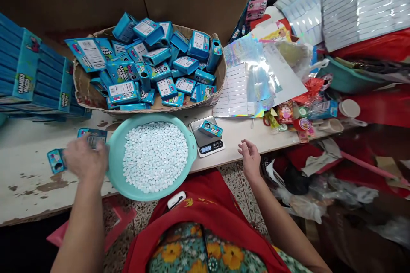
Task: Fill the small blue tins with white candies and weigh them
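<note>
My left hand (86,158) is smeared by motion over the table at the left. One small blue candy box (56,161) lies at its fingers, and another blue box (96,137) lies just beyond it; whether the hand grips either I cannot tell. A turquoise basin (114,175), full of small white candies (155,155), stands beside this hand. On the digital scale (212,148) a blue box (210,129) lies tilted, with a round opening at its end. To the right of the scale my right hand (250,158) hovers by the table edge, fingers loosely bent and apart, holding nothing.
Behind the basin a cut-down cardboard carton (221,76) holds many blue boxes. Blue display packs (28,68) are stacked at the left. Shiny label sheets (233,89) and small candy packets (285,113) cover the right side. Plastic bags (307,204) lie below the table.
</note>
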{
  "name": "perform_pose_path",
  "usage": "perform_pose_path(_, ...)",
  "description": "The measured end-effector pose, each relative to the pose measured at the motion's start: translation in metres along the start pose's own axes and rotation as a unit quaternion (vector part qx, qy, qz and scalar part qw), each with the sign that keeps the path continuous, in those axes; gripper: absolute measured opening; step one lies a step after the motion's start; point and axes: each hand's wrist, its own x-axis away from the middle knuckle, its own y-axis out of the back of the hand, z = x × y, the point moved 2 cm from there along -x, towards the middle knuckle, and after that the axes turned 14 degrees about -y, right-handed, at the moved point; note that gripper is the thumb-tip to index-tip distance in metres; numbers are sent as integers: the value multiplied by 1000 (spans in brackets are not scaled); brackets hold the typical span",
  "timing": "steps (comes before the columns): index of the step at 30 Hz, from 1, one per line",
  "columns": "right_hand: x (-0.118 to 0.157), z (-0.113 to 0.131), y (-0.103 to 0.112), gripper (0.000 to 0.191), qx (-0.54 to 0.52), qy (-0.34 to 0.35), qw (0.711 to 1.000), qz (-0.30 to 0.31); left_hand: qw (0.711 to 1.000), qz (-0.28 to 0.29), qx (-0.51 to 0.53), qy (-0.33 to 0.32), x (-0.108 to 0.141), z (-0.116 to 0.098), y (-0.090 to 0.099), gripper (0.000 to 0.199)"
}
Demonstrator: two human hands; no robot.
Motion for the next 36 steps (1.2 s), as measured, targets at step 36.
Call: perform_pose_path(36, 81, 141, -138, 36, 292, 408, 827, 252, 415, 69, 808, 413, -1, -209, -21, 41)
